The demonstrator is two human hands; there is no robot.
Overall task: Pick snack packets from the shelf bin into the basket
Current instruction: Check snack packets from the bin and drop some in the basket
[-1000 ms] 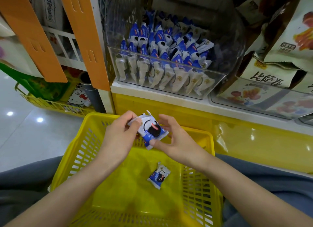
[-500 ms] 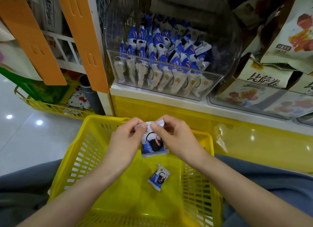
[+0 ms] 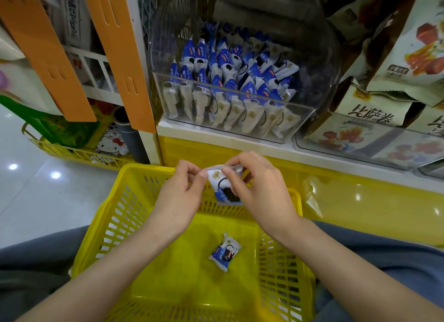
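Yellow basket (image 3: 113,222) sits below your hands. Your left hand (image 3: 177,196) and right hand (image 3: 262,192) each pinch the top edge of one packet (image 3: 224,189), fingers (image 3: 199,175) curled tight on it, above the far wall. Release unevenly and it could clip the rim and fall outside. A second packet (image 3: 224,252) lies on the basket floor. Behind, the clear bin (image 3: 163,112) on the shelf (image 3: 216,135) is full, with bags (image 3: 374,110) to its right. Nothing stands under the drop.

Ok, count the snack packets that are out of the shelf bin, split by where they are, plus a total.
Held packet, pinched by left hand and right hand: 1
Loose packet lying in the basket: 1
Total: 2
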